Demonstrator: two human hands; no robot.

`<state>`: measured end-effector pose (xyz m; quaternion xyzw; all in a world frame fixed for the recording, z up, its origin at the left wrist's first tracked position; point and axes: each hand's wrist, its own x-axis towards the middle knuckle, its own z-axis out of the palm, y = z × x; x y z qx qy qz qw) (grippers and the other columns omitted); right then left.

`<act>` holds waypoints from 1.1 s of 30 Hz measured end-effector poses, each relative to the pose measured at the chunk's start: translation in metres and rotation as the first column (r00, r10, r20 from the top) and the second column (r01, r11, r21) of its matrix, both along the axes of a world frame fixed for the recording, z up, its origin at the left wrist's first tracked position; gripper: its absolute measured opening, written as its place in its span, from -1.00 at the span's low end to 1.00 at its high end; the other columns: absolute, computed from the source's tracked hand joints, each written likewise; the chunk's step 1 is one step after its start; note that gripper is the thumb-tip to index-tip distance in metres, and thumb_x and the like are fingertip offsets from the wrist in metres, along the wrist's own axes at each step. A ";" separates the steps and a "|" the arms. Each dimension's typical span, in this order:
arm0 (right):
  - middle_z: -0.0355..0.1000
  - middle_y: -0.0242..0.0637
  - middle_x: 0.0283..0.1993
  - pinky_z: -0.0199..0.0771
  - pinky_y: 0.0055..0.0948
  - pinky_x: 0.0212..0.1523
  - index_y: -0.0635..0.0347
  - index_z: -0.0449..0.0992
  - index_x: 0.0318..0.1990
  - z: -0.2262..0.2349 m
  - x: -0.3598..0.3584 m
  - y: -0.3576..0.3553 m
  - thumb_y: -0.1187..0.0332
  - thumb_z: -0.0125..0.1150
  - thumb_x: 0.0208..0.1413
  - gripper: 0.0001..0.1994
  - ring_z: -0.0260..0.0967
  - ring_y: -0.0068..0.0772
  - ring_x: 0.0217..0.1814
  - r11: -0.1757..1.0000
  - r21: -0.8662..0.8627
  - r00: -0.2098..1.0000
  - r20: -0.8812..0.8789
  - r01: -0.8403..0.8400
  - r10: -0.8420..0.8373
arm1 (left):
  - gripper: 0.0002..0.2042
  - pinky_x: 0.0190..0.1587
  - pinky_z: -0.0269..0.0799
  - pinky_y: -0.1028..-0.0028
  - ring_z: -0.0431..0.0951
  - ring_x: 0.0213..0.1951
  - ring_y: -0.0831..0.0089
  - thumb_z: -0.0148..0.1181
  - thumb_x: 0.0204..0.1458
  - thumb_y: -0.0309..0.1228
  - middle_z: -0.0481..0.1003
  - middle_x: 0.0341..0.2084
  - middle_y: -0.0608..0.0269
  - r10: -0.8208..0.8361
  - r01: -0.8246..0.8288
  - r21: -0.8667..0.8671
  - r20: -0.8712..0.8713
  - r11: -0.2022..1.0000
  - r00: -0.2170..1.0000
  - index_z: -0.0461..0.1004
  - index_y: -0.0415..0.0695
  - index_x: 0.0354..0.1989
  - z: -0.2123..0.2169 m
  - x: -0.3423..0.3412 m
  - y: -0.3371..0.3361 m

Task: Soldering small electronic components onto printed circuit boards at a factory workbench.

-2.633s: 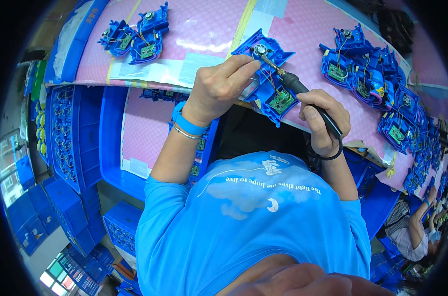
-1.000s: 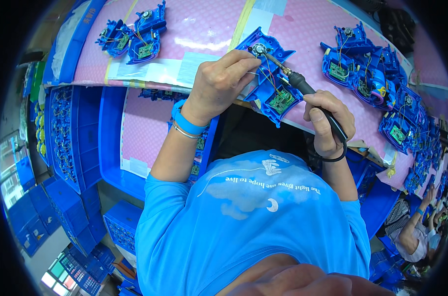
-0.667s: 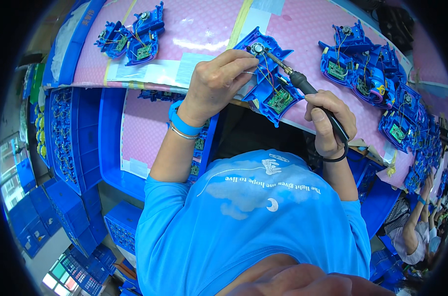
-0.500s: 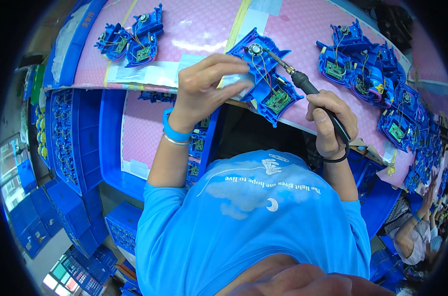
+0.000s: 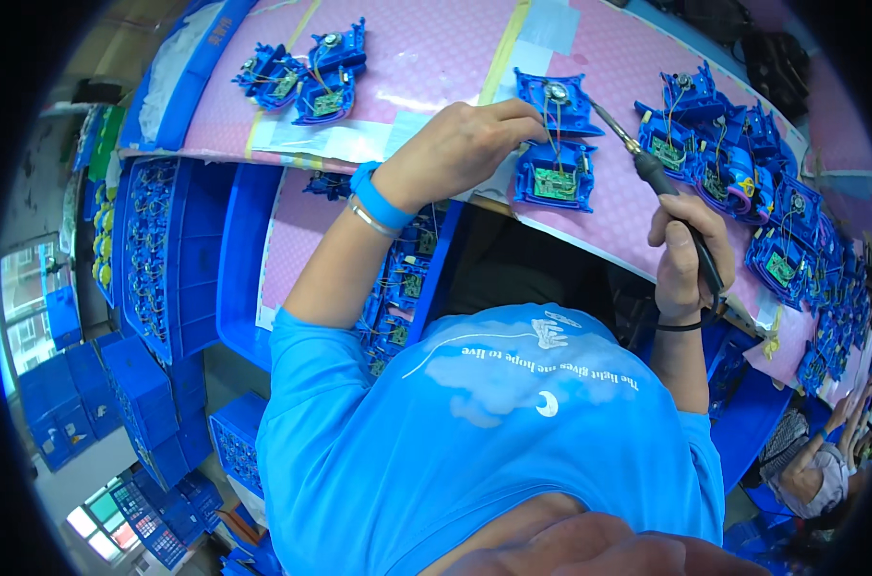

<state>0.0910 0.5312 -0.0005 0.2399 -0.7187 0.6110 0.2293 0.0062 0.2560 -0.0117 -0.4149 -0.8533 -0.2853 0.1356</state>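
Observation:
A soldering iron (image 5: 655, 173) with a black handle is gripped in my right hand (image 5: 687, 252). Its metal tip points up and left, just beside the right edge of a blue plastic housing half (image 5: 562, 113) that carries a round speaker. Closer to me lies the second housing half (image 5: 555, 177), with a green circuit board in it, joined to the first by thin wires. My left hand (image 5: 465, 149) reaches in from the left, fingertips pinched together at these wires. Whatever is between those fingertips is hidden.
Wired blue housings (image 5: 313, 77) lie at the table's far left; several more (image 5: 709, 144) crowd the right side. The pink table mat (image 5: 426, 58) has tape strips. Below the table edge stands a blue bin (image 5: 239, 278). Another person's arm (image 5: 808, 461) shows at lower right.
My left fingers have closed from a spread pose, at the wires. The iron's tip has left the speaker and moved off to the right. The two housing halves now lie straighter.

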 end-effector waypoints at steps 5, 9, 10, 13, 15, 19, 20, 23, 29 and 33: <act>0.40 -0.26 -0.47 0.32 -0.50 -0.37 0.42 0.53 -0.07 0.001 0.012 0.009 0.51 0.09 0.17 -0.77 0.30 -0.52 -0.46 0.995 -0.075 0.998 0.033 0.062 -0.060 | -0.78 -0.28 0.56 0.27 0.63 -0.29 0.12 0.18 0.00 -0.61 0.58 -0.24 0.18 -0.040 0.040 -0.133 0.001 0.990 0.999 0.55 -0.10 -0.16 0.005 -0.023 -0.022; 0.39 -0.26 -0.48 0.32 -0.50 -0.38 0.42 0.52 -0.06 -0.002 0.019 0.018 0.50 0.07 0.17 -0.77 0.29 -0.52 -0.46 0.997 -0.031 0.997 -0.012 0.073 -0.073 | -0.76 -0.25 0.55 0.27 0.62 -0.31 0.11 0.18 0.00 -0.60 0.57 -0.25 0.16 0.033 -0.051 -0.278 -0.069 0.959 0.997 0.54 -0.10 -0.14 0.020 -0.045 -0.075; 0.39 -0.26 -0.48 0.32 -0.50 -0.38 0.42 0.52 -0.07 -0.002 0.020 0.019 0.50 0.08 0.17 -0.77 0.29 -0.52 -0.46 0.996 -0.036 0.997 0.001 0.076 -0.076 | -0.76 -0.25 0.53 0.25 0.62 -0.31 0.10 0.17 0.00 -0.61 0.55 -0.26 0.12 0.088 -0.119 -0.339 -0.107 0.933 0.990 0.55 -0.11 -0.14 0.021 -0.048 -0.089; 0.39 -0.27 -0.48 0.33 -0.50 -0.38 0.41 0.54 -0.11 -0.001 0.023 0.019 0.49 0.09 0.16 -0.79 0.31 -0.51 -0.47 0.991 -0.028 0.990 0.038 0.134 -0.133 | -0.76 -0.16 0.51 0.20 0.60 -0.24 0.06 0.14 -0.01 -0.63 0.55 -0.24 0.08 0.167 -0.180 -0.363 -0.069 0.914 0.984 0.55 -0.12 -0.16 0.028 -0.056 -0.126; 0.43 -0.18 -0.37 0.31 -0.53 -0.41 0.43 0.51 -0.09 -0.005 0.019 0.019 0.56 0.03 0.17 -0.79 0.32 -0.52 -0.46 0.996 -0.001 0.996 0.006 0.091 -0.091 | -0.75 -0.09 0.49 0.16 0.57 -0.16 0.02 0.14 -0.03 -0.63 0.55 -0.24 0.06 0.224 -0.223 -0.391 -0.043 0.893 0.974 0.54 -0.12 -0.15 0.033 -0.059 -0.149; 0.42 -0.25 -0.42 0.32 -0.53 -0.40 0.42 0.51 -0.09 -0.005 0.009 0.018 0.53 0.06 0.19 -0.80 0.32 -0.53 -0.46 0.995 0.018 0.995 -0.026 0.095 -0.095 | -0.74 -0.20 0.49 0.18 0.57 -0.30 0.02 0.06 -0.03 -0.70 0.55 -0.31 0.06 0.437 -0.424 -0.436 -0.076 0.794 0.896 0.58 -0.12 -0.23 0.039 -0.057 -0.203; 0.42 -0.25 -0.42 0.32 -0.53 -0.40 0.42 0.51 -0.08 -0.004 0.007 0.020 0.52 0.05 0.20 -0.80 0.32 -0.53 -0.46 0.994 0.024 0.994 -0.040 0.105 -0.104 | -0.75 -0.24 0.50 0.20 0.58 -0.33 0.06 0.07 -0.04 -0.71 0.56 -0.32 0.07 0.415 -0.462 -0.331 -0.207 0.823 0.886 0.58 -0.13 -0.25 0.041 -0.058 -0.197; 0.41 -0.26 -0.43 0.30 -0.52 -0.41 0.42 0.51 -0.05 -0.008 0.000 0.030 0.51 0.05 0.23 -0.78 0.29 -0.54 -0.45 0.978 0.003 0.976 -0.068 0.210 -0.209 | -0.78 -0.35 0.51 0.26 0.60 -0.39 0.15 0.10 -0.04 -0.73 0.56 -0.34 0.13 0.362 -0.429 -0.080 -0.410 0.900 0.837 0.57 -0.16 -0.29 0.055 -0.043 -0.120; 0.41 -0.25 -0.44 0.29 -0.53 -0.40 0.41 0.49 0.00 -0.017 -0.010 0.048 0.48 0.03 0.29 -0.78 0.28 -0.53 -0.45 0.902 -0.105 0.908 0.013 0.418 -0.419 | -0.58 -0.26 0.56 0.24 0.62 -0.29 0.09 0.15 -0.15 -0.77 0.53 -0.08 0.12 -0.172 0.171 -0.028 -0.067 0.985 0.983 0.54 -0.15 -0.07 0.025 -0.051 0.095; 0.42 -0.23 -0.43 0.30 -0.53 -0.41 0.41 0.47 0.01 -0.014 -0.007 0.058 0.49 0.02 0.29 -0.77 0.29 -0.52 -0.43 0.898 -0.060 0.895 -0.079 0.436 -0.440 | -0.55 -0.24 0.57 0.37 0.62 -0.23 0.19 0.16 -0.18 -0.79 0.57 -0.08 0.11 -0.365 0.359 0.159 0.007 0.919 0.931 0.57 -0.14 -0.06 -0.004 -0.104 0.149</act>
